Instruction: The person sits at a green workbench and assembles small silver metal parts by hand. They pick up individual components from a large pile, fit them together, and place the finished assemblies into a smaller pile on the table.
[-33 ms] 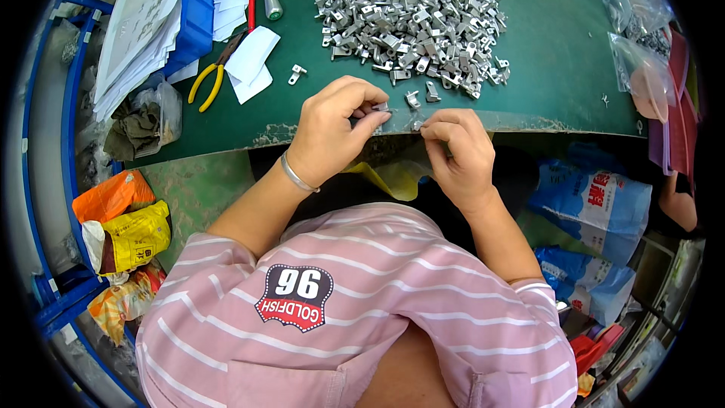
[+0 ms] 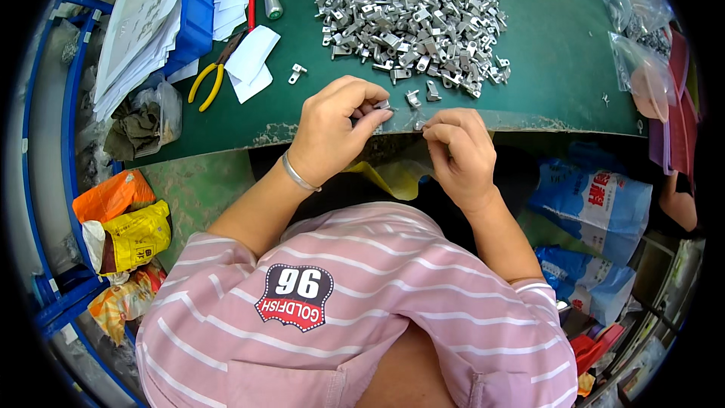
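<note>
My left hand (image 2: 329, 133) is closed in a pinch at the table's front edge. Between its thumb and forefinger is a small silver metal bracket (image 2: 383, 105), partly hidden by the fingers. Just to the right, my right hand (image 2: 462, 153) pinches with its fingertips at a tiny shiny piece (image 2: 420, 125) by the edge; its kind is too small to make out. Beyond the hands lie two loose brackets, a bent one (image 2: 412, 99) and an upright one (image 2: 432, 91). A large heap of similar metal brackets (image 2: 411, 19) covers the middle of the green table (image 2: 555, 68).
Left of the heap are a single bracket (image 2: 297, 73), yellow-handled pliers (image 2: 209, 88), white papers (image 2: 253, 57) and a blue bin (image 2: 192, 30). Clear plastic bags (image 2: 638, 68) lie at the right end. Blue and white sacks (image 2: 593, 208) stand below the table on the right.
</note>
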`<state>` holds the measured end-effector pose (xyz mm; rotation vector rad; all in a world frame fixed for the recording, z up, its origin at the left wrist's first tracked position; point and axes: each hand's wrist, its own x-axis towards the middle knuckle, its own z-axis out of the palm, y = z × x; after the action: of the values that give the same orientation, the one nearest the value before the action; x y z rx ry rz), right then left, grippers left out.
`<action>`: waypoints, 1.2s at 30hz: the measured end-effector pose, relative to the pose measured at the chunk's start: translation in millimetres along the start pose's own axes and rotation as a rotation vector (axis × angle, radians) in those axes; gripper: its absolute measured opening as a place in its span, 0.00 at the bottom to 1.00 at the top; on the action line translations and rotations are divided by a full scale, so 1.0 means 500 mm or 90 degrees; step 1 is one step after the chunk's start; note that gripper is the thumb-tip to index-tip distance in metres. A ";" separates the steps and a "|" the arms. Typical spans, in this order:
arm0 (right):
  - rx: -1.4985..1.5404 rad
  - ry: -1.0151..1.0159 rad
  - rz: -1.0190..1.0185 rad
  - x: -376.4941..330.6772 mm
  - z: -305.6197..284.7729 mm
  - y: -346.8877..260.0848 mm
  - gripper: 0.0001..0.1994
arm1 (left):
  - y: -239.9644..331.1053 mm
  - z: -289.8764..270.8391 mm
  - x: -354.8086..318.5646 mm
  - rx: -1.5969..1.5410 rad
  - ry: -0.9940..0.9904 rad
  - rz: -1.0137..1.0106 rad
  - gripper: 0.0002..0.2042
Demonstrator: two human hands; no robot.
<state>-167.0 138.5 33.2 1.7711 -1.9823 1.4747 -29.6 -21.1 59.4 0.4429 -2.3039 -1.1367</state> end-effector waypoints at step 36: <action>-0.194 0.061 0.110 0.032 -0.058 0.035 0.16 | -0.026 -0.080 0.008 0.438 0.172 0.012 0.14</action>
<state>-200.5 144.5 48.6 1.4129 -2.2145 1.1939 -8.6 -56.3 70.6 0.7641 -2.3880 -0.2154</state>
